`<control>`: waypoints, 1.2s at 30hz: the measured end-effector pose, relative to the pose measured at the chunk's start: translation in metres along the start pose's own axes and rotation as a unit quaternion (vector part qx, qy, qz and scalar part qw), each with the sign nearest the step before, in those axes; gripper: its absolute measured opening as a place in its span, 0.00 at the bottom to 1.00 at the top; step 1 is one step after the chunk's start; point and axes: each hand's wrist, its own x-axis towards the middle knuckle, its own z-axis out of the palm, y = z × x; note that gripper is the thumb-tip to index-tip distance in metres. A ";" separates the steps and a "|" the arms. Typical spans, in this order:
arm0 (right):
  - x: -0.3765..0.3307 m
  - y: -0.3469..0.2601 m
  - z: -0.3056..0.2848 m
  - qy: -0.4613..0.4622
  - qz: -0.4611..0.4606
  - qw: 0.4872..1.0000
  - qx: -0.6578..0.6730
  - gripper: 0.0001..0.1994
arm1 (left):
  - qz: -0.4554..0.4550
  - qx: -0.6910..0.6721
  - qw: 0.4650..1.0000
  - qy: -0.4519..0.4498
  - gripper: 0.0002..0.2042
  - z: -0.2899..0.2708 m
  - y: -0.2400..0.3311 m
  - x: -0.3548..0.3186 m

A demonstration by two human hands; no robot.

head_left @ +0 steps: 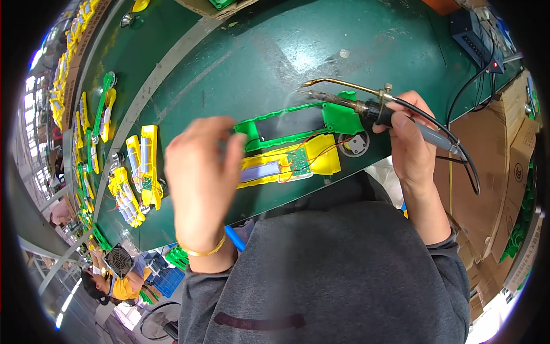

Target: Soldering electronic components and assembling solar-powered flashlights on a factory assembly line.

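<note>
In my right hand (413, 137) is a soldering iron (344, 102), its tip pointing left above the table. A thin bent brass tube (344, 83) is fixed along it, joined to a black cable. Below the iron lies a green plastic shell half (342, 118) with a black panel inside. Nearer me, alongside it, is a yellow shell half (326, 153) with a purple battery cell (260, 171), a green circuit board (298, 162) and red and black wires. My left hand (197, 166), blurred, is over the left ends of both shells. Whether its fingers hold anything is unclear.
Several yellow shells with cells and boards (150, 166) lie left on the green table (240, 63). More green and yellow parts line the far left. A blue control box (475, 43) with cables stands back right. Cardboard boxes (475, 172) stand right. Another person (123, 285) is lower left.
</note>
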 end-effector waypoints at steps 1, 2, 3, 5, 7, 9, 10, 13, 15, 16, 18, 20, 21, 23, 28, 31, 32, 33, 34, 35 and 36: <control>0.000 0.001 -0.001 0.004 0.007 1.000 0.013 0.04 | -0.055 -0.053 0.996 0.038 0.06 -0.006 0.007 -0.002; 0.000 0.004 -0.003 0.010 0.006 1.000 0.012 0.04 | -0.034 -0.050 0.994 0.089 0.05 -0.006 0.012 -0.001; 0.002 0.006 -0.002 0.002 0.024 1.000 0.013 0.07 | 0.016 -0.075 0.994 0.078 0.05 0.003 0.014 -0.001; 0.004 0.009 0.003 -0.005 0.044 0.998 0.048 0.10 | 0.100 -0.079 0.992 0.018 0.06 0.018 0.034 -0.001; 0.007 0.014 0.011 -0.008 0.043 0.995 0.085 0.10 | 0.103 -0.117 0.988 -0.010 0.05 0.043 0.041 -0.004; 0.007 0.015 0.012 -0.011 0.054 0.991 0.118 0.10 | 0.108 -0.125 0.986 -0.008 0.04 0.053 0.045 -0.004; 0.008 0.016 0.011 -0.006 0.052 0.992 0.118 0.10 | 0.098 -0.164 0.982 0.000 0.03 0.055 0.048 -0.004; 0.008 0.019 0.012 -0.018 0.049 0.990 0.129 0.09 | 0.073 -0.242 0.968 0.003 0.03 0.061 0.049 -0.002; 0.008 0.020 0.009 -0.026 0.050 0.987 0.151 0.09 | 0.028 -0.265 0.964 0.001 0.03 0.057 0.054 0.002; 0.007 0.020 0.008 -0.036 0.052 0.983 0.173 0.09 | 0.030 -0.265 0.964 0.000 0.03 0.058 0.055 0.003; 0.006 0.016 0.005 -0.031 0.058 0.978 0.197 0.08 | -0.050 -0.284 0.957 -0.022 0.03 0.059 0.055 0.005; 0.006 0.013 -0.001 -0.028 0.065 0.973 0.220 0.08 | -0.018 -0.241 0.970 -0.036 0.03 0.056 0.056 0.006; 0.007 0.011 -0.007 -0.037 0.052 0.976 0.207 0.08 | 0.009 -0.204 0.978 -0.036 0.02 0.056 0.058 0.007; 0.009 0.003 -0.016 -0.048 0.031 0.985 0.160 0.09 | 0.034 -0.166 0.985 -0.034 0.02 0.054 0.062 0.008; 0.014 -0.020 -0.041 -0.052 0.025 0.995 0.088 0.13 | 0.024 -0.163 0.983 -0.086 0.03 0.048 0.066 0.006; 0.015 -0.026 -0.050 -0.053 0.021 0.997 0.060 0.13 | 0.033 -0.187 0.979 -0.074 0.03 0.047 0.063 0.000; 0.015 -0.025 -0.050 -0.052 0.020 0.997 0.060 0.13 | 0.034 -0.187 0.979 -0.074 0.03 0.048 0.065 -0.003; 0.015 -0.021 -0.046 -0.065 0.029 0.994 0.080 0.12 | 0.067 -0.185 0.979 -0.045 0.04 0.050 0.068 -0.007; 0.014 -0.018 -0.043 -0.078 0.037 0.991 0.099 0.12 | 0.101 -0.183 0.978 -0.016 0.04 0.052 0.071 -0.010; 0.013 -0.014 -0.040 -0.089 0.053 0.988 0.116 0.12 | 0.101 -0.197 0.975 -0.003 0.04 0.055 0.075 -0.011; 0.013 -0.014 -0.038 -0.089 0.054 0.988 0.115 0.12 | 0.101 -0.199 0.975 -0.003 0.04 0.057 0.078 -0.010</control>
